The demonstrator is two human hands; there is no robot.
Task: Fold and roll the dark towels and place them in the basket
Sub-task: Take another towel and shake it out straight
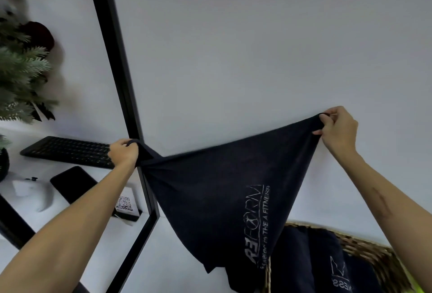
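Observation:
A dark navy towel with white printed lettering hangs spread in the air in front of a pale wall. My left hand grips one bunched top corner of it, and my right hand pinches the other top corner, held higher. The towel's lower end drops to a point over the woven basket at the bottom right. Inside the basket lie more dark towels, one showing a white logo.
A black frame post runs down the wall left of the towel. On the white desk at the left lie a black keyboard, a dark phone, a QR-code card and a white mouse. A frosted green tree stands far left.

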